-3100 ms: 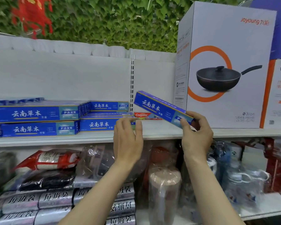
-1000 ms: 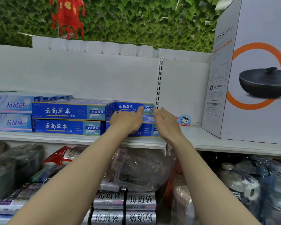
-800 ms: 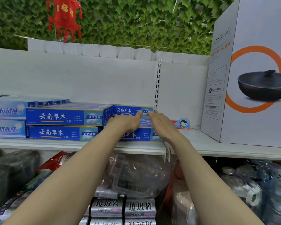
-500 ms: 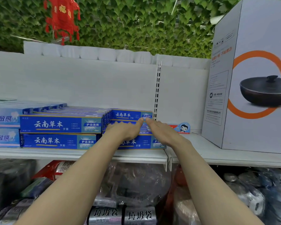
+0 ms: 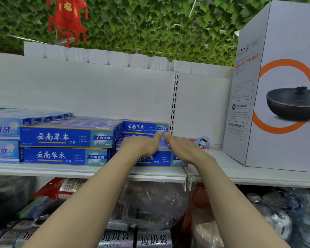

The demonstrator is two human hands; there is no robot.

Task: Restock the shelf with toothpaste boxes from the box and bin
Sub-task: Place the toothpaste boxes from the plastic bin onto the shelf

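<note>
Blue toothpaste boxes stand in stacks on the white shelf [image 5: 240, 167]. The right-hand stack [image 5: 161, 159] holds several boxes, with the rear top box [image 5: 145, 126] behind it. My left hand [image 5: 141, 145] lies flat on top of this stack, fingers straight. My right hand [image 5: 183, 149] lies flat beside it on the stack's right end, fingertips almost touching the left hand's. Neither hand holds anything. Another blue stack [image 5: 66, 145] sits to the left, and pale blue boxes [image 5: 2, 140] sit at the far left.
A large white box [image 5: 279, 86] picturing a pan stands on the shelf at the right. A small cartoon label [image 5: 202, 142] sits at the shelf's back. Below the shelf lie plastic-wrapped goods [image 5: 150, 203] and rolls of bags [image 5: 136, 238]. A green leaf wall rises behind.
Three seconds ago my right hand held a blue box in the air; that box lies on the stack now. Over the last second both hands have stayed flat on the stack, barely moving.
</note>
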